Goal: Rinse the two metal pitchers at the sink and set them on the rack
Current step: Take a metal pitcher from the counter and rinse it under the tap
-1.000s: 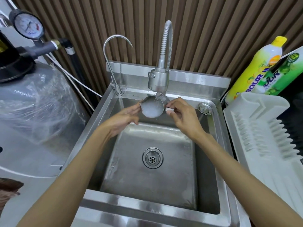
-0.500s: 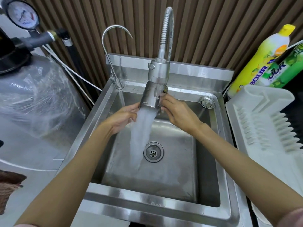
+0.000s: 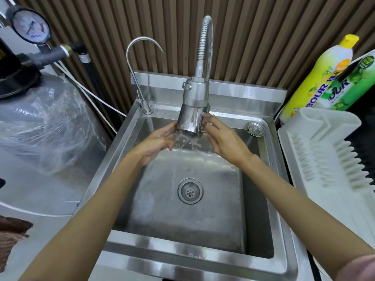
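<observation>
A small metal pitcher (image 3: 190, 121) is held tilted under the flexible spray faucet (image 3: 196, 92), its mouth pointing down toward me, with water spilling from it into the steel sink (image 3: 182, 220). My left hand (image 3: 160, 139) cups the pitcher's left side from below. My right hand (image 3: 222, 136) grips its right side, where the handle is hidden behind my fingers. The white plastic dish rack (image 3: 324, 151) stands to the right of the sink with nothing on it. Only one pitcher is in view.
A thin gooseneck tap (image 3: 140, 74) rises at the sink's back left. A loose strainer (image 3: 255, 128) lies on the back right rim. Yellow (image 3: 322, 78) and green (image 3: 357, 82) detergent bottles stand behind the rack. A plastic-wrapped tank (image 3: 46, 122) with a pressure gauge (image 3: 30, 27) fills the left.
The pitcher went from upright under the faucet to tipped over; the heavy stream that poured out half a second ago has thinned to a small spill. Both hands stay on it.
</observation>
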A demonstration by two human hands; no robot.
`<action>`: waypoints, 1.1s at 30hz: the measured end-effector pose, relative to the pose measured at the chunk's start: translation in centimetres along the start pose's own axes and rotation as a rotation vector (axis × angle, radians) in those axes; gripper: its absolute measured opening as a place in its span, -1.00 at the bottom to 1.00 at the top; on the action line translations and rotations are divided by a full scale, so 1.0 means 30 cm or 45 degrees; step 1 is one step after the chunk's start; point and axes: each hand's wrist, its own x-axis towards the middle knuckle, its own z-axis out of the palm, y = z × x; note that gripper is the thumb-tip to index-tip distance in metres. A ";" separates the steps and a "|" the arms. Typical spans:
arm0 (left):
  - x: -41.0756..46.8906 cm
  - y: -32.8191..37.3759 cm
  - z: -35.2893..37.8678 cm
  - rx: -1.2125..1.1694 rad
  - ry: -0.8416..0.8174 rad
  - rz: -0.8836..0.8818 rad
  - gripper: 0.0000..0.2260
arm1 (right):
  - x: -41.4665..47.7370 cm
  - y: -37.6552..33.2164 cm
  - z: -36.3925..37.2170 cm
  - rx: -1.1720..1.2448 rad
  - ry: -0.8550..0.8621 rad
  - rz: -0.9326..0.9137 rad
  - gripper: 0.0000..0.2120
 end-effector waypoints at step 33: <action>-0.037 0.084 0.131 0.877 0.791 0.355 -0.21 | 0.050 -0.155 -0.021 1.827 0.368 1.427 -0.90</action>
